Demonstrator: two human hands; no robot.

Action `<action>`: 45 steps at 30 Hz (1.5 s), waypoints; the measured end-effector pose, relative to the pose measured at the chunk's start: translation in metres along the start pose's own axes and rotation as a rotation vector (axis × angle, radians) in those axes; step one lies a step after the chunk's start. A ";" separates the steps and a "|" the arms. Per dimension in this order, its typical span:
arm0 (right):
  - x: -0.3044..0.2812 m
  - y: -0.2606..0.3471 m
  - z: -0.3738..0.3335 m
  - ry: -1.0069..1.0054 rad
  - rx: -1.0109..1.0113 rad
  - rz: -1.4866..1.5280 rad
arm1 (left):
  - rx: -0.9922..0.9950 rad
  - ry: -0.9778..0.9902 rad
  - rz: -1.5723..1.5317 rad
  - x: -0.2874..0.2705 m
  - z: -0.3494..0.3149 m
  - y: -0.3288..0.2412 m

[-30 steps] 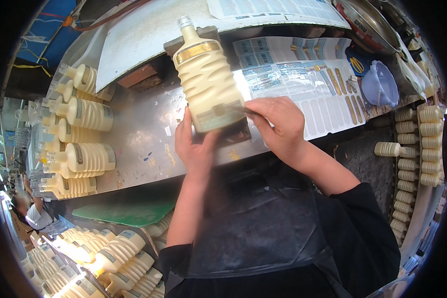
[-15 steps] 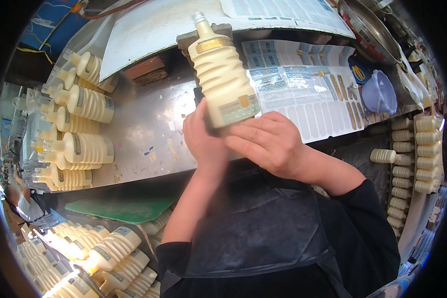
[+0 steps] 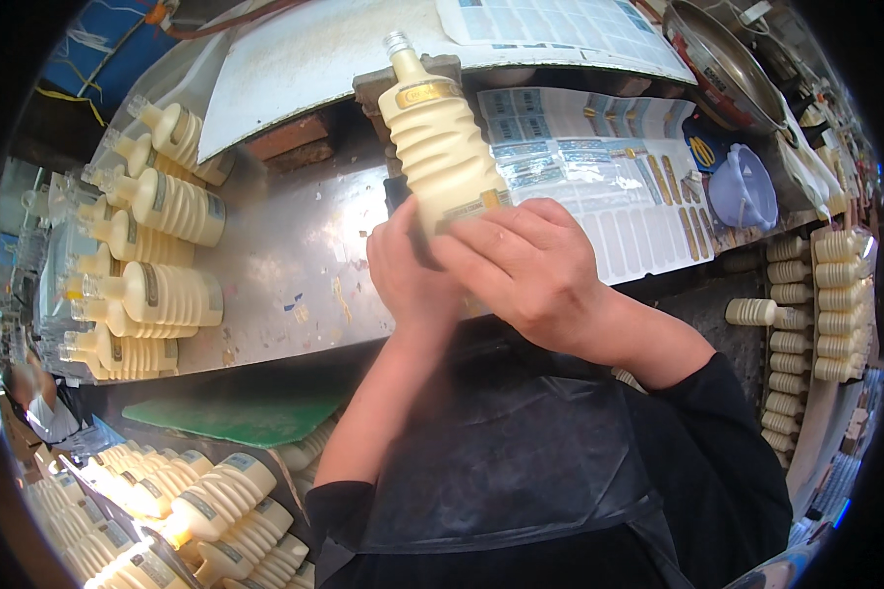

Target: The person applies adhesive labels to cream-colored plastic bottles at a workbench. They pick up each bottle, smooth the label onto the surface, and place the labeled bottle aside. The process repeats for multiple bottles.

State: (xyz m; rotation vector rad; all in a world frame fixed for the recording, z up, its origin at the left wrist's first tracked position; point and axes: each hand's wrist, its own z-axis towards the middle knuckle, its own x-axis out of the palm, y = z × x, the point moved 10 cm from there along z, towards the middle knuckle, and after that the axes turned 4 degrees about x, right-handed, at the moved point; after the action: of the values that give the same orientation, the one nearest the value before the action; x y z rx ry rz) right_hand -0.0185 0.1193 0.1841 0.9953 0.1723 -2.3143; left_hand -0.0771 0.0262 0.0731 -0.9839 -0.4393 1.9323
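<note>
A cream bottle point(image 3: 442, 147) with wavy ridges, a clear threaded neck and a gold shoulder label lies slanted, its neck end pointing away from me. Its upper part lies over a grey-brown block point(image 3: 371, 93). My left hand point(image 3: 408, 270) is closed around the bottle's near end from the left, with some fingers hidden beneath it. Across the lower front label lie the stretched fingers of my right hand point(image 3: 530, 260), flat against the surface. They cover part of that label and its gold patch; the right thumb is hidden.
Similar bottles point(image 3: 177, 294) lie stacked on the metal table's left side, with more point(image 3: 221, 491) at lower left and rows point(image 3: 840, 304) at right. Sticker sheets point(image 3: 638, 236) lie right of my bottle, near a lilac bucket point(image 3: 744, 191). A white board point(image 3: 295, 69) spans the back.
My right fingers have moved up from the bottle's bottom edge onto its lower label. The bottle has shifted slightly toward me; my left hand keeps its hold.
</note>
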 end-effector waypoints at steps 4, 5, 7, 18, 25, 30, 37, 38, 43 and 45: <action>0.023 0.010 -0.012 0.213 0.016 -0.018 | -0.005 0.019 -0.017 -0.001 -0.001 0.004; 0.020 0.005 -0.013 0.166 0.058 0.052 | -0.005 0.033 -0.031 0.000 -0.003 0.006; 0.015 -0.010 -0.017 0.073 0.139 0.192 | -0.047 0.047 -0.057 0.002 -0.003 0.009; 0.037 -0.071 -0.041 0.198 0.702 0.203 | -0.458 0.109 -0.367 0.017 -0.005 0.047; 0.043 -0.125 -0.096 0.265 1.050 0.312 | -0.410 0.054 -0.438 0.022 -0.010 0.054; 0.031 -0.111 -0.078 0.163 0.979 0.372 | -0.507 0.037 -0.517 0.020 -0.014 0.053; 0.040 -0.098 -0.071 0.183 0.857 0.280 | -0.448 0.066 -0.345 0.024 -0.014 0.047; 0.040 -0.110 -0.081 0.165 0.896 0.266 | -0.453 0.063 -0.370 0.024 -0.015 0.048; 0.048 -0.143 -0.115 0.183 1.072 0.409 | -0.574 0.012 -0.630 0.027 -0.019 0.048; 0.045 -0.144 -0.110 0.174 1.026 0.369 | -0.489 0.018 -0.455 0.019 -0.023 0.059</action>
State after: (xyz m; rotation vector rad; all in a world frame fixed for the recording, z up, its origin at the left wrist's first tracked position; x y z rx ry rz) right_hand -0.0580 0.2518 0.0584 1.5225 -1.1351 -1.9076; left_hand -0.0979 0.0092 0.0128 -1.0873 -1.0624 1.4286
